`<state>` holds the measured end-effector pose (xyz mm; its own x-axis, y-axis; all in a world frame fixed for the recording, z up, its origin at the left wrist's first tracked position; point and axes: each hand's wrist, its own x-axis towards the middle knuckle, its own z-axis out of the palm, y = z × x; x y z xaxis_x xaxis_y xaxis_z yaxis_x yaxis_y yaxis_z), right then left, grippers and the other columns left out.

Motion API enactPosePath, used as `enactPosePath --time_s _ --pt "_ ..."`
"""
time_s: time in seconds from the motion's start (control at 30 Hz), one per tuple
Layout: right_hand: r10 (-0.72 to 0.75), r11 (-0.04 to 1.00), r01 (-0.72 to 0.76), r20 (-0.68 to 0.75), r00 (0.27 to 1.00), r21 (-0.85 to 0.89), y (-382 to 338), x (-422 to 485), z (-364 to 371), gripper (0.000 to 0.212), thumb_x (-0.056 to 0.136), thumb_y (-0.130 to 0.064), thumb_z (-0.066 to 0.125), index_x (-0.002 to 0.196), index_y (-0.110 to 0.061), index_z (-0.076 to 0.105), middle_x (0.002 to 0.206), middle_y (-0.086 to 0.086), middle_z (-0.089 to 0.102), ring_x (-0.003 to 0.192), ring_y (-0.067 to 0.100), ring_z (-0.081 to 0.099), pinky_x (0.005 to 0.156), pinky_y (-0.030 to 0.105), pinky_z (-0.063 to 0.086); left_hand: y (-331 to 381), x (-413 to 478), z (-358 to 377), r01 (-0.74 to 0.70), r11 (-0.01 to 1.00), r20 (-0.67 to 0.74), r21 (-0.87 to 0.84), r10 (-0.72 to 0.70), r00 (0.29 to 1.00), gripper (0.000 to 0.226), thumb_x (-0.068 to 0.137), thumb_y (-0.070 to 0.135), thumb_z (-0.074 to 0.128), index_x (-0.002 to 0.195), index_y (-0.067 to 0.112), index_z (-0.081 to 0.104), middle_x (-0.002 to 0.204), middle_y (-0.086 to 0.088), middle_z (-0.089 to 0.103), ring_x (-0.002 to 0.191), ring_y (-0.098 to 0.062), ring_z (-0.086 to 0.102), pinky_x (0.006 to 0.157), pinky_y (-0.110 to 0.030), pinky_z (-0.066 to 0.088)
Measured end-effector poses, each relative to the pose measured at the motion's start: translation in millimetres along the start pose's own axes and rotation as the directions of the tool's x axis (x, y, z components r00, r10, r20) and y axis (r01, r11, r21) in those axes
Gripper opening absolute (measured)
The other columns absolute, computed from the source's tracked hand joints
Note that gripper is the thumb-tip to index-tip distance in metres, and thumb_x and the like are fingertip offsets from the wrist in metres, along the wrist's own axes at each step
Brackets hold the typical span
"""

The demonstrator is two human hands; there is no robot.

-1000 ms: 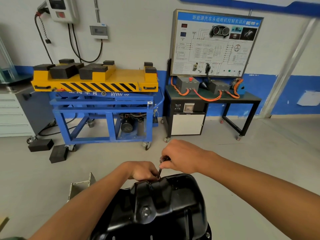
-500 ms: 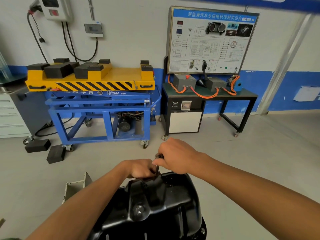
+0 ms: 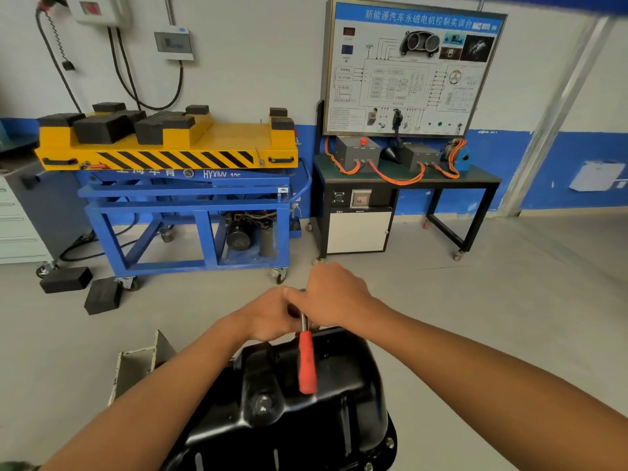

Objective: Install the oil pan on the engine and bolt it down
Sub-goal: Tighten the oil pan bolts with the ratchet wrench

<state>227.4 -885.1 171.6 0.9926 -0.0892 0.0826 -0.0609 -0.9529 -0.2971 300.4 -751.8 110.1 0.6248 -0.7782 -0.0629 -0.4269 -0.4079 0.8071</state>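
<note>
The black oil pan (image 3: 306, 423) lies bottom-up right below me, with bolt heads (image 3: 390, 443) showing on its near right flange. A ratchet wrench with a red handle (image 3: 307, 363) stands at the pan's far edge, its handle pointing back toward me over the pan. My right hand (image 3: 336, 297) is curled over the wrench's head. Pressed against it from the left, my left hand (image 3: 272, 314) is curled round the metal shaft just under the head. The socket and the bolt under my hands are hidden.
A grey metal bracket (image 3: 142, 365) stands on the floor by the pan's left side. Behind are a blue lift cart with a yellow top (image 3: 176, 154), two black rubber blocks (image 3: 102, 295) on the floor, a training board on a black bench (image 3: 407, 178) and a grey drawer cabinet (image 3: 17, 226).
The red handle has swung into sight toward me over the pan. Both hands stay together at the pan's far edge. My view has shifted slightly.
</note>
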Motion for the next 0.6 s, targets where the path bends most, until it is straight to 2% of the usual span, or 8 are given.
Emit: enactPosePath --time_s 0.07,0.13,0.27,0.33,0.37,0.43,0.53,0.6 --pt "0.029 0.999 -0.03 0.022 0.999 0.038 -1.9 4.2 -0.1 0.055 0.091 -0.065 0.048 0.063 -0.017 0.051 0.069 0.0 0.057 0.063 0.018 0.053 0.053 0.029 0.035 2.7 -3.3 -0.7 -0.072 0.995 -0.097 -0.074 0.065 0.993 0.041 0.08 0.004 0.08 0.054 0.034 0.067 0.055 0.009 0.061 0.055 -0.004 0.046 0.056 -0.017 0.04" --pt "0.029 0.999 -0.03 0.051 0.998 0.019 -3.1 5.9 -0.6 0.055 0.091 -0.064 0.047 0.065 -0.016 0.055 0.072 0.001 0.063 0.07 0.021 0.059 0.057 0.03 0.041 1.4 -6.3 0.4 -0.09 0.991 -0.13 -0.096 0.077 0.989 0.036 0.078 0.006 0.083 0.059 0.034 0.071 0.06 0.0 0.067 0.058 -0.009 0.051 0.059 -0.025 0.044" --pt "-0.007 1.0 0.009 0.105 0.994 -0.018 -4.2 7.8 -9.2 0.051 0.09 -0.059 0.053 0.062 -0.017 0.051 0.069 0.001 0.06 0.068 0.021 0.058 0.056 0.029 0.039 -2.4 -8.9 3.5 -0.086 0.994 -0.143 -0.064 0.076 0.987 0.04 0.083 0.007 0.079 0.058 0.037 0.071 0.052 0.012 0.061 0.05 -0.001 0.047 0.052 -0.018 0.042" --pt "-0.039 0.996 0.05 0.154 0.987 -0.069 -5.6 9.1 -15.7 0.048 0.087 -0.055 0.06 0.059 -0.016 0.051 0.063 0.0 0.054 0.059 0.018 0.052 0.051 0.028 0.034 -3.5 -8.4 2.5 -0.052 0.998 -0.145 -0.028 0.047 0.988 0.026 0.085 0.012 0.079 0.064 0.026 0.075 0.056 0.002 0.065 0.053 -0.007 0.052 0.056 -0.029 0.049" --pt "-0.06 0.991 0.081 0.18 0.982 -0.106 -6.6 9.5 -18.7 0.046 0.086 -0.051 0.062 0.059 -0.016 0.049 0.063 0.001 0.052 0.058 0.018 0.05 0.05 0.029 0.032 -4.3 -8.8 2.6 -0.025 0.999 -0.14 -0.025 0.022 0.99 0.014 0.085 0.014 0.079 0.072 0.015 0.078 0.064 -0.009 0.069 0.058 -0.011 0.056 0.063 -0.035 0.053" --pt "-0.112 0.973 0.154 0.231 0.967 -0.17 -8.7 10.5 -24.5 0.04 0.086 -0.041 0.066 0.061 -0.016 0.046 0.06 0.0 0.05 0.06 0.019 0.052 0.05 0.029 0.031 -6.3 -8.3 3.5 0.007 0.999 -0.143 -0.035 -0.012 0.99 0.017 0.086 0.018 0.079 0.084 0.001 0.078 0.079 -0.02 0.073 0.067 -0.018 0.062 0.072 -0.04 0.057" --pt "-0.188 0.928 0.283 0.349 0.918 -0.244 -9.8 13.2 -36.1 0.04 0.089 -0.032 0.069 0.06 -0.014 0.049 0.047 0.0 0.054 0.05 0.016 0.056 0.049 0.029 0.036 -4.7 -6.4 4.4 -0.001 0.998 -0.135 -0.066 -0.008 0.991 0.016 0.088 0.018 0.077 0.088 0.003 0.079 0.084 -0.02 0.074 0.072 -0.019 0.064 0.074 -0.036 0.06" --pt "-0.234 0.884 0.366 0.403 0.885 -0.291 -9.3 16.1 -42.2 0.038 0.092 -0.032 0.068 0.064 -0.011 0.054 0.056 0.003 0.054 0.05 0.017 0.053 0.049 0.029 0.036 -3.9 -5.3 3.9 0.001 0.998 -0.13 -0.067 -0.01 0.991 0.017 0.088 0.017 0.077 0.088 0.001 0.078 0.084 -0.022 0.073 0.071 -0.017 0.064 0.071 -0.03 0.06"
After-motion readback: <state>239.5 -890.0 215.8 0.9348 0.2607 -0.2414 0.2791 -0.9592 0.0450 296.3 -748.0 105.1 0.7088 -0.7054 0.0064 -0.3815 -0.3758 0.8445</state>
